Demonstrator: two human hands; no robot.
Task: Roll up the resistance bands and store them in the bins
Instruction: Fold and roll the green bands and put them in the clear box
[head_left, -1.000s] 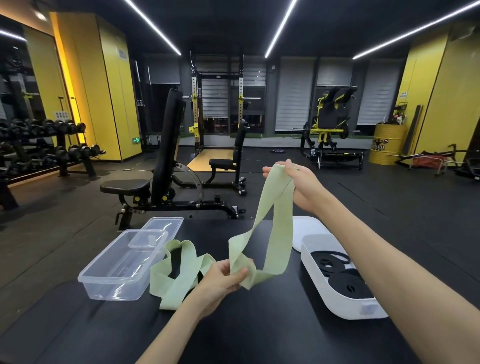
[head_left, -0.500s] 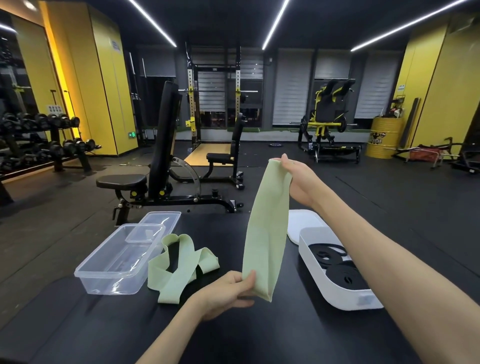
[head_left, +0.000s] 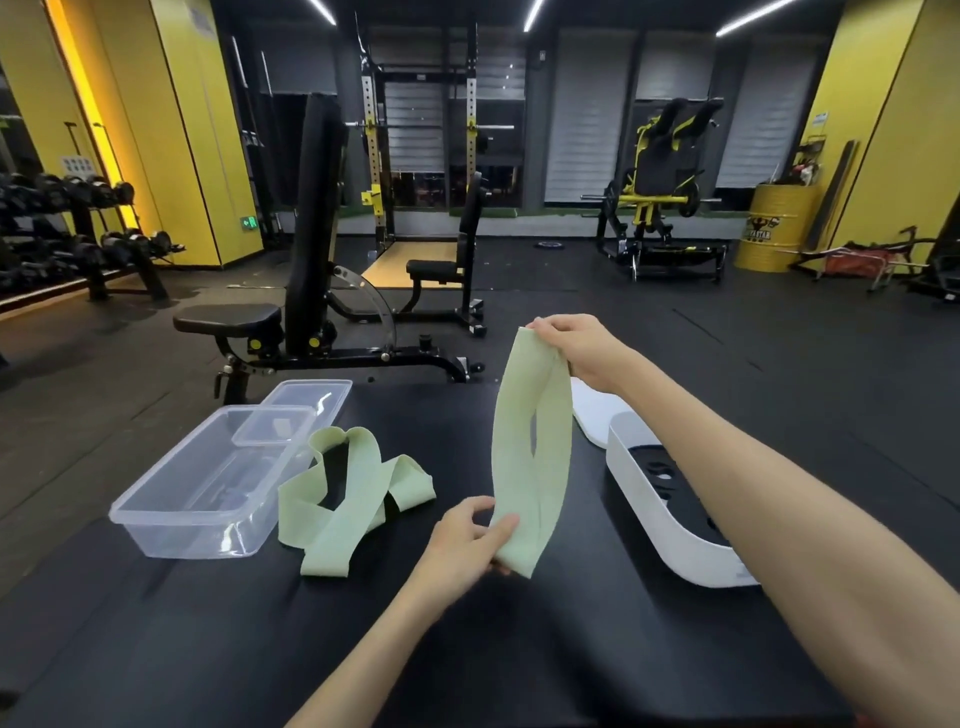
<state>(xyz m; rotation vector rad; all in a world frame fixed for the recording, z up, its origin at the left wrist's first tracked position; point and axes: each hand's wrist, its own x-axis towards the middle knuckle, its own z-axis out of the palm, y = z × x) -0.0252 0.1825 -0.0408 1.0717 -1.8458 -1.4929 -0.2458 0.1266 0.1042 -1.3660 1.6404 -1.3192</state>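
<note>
I keep my right hand (head_left: 576, 349) pinching the green band (head_left: 532, 447) above while my left hand (head_left: 467, 535) pinches its bottom, stretching it flat for rolling.

a pale green band (head_left: 530, 452) hangs upright, a slack loop above the desk (head_left: 519, 649). a second band (head_left: 358, 499) lies crumpled beside the clear bin (head_left: 187, 538); the white bin (head_left: 670, 530) stands right.
</note>
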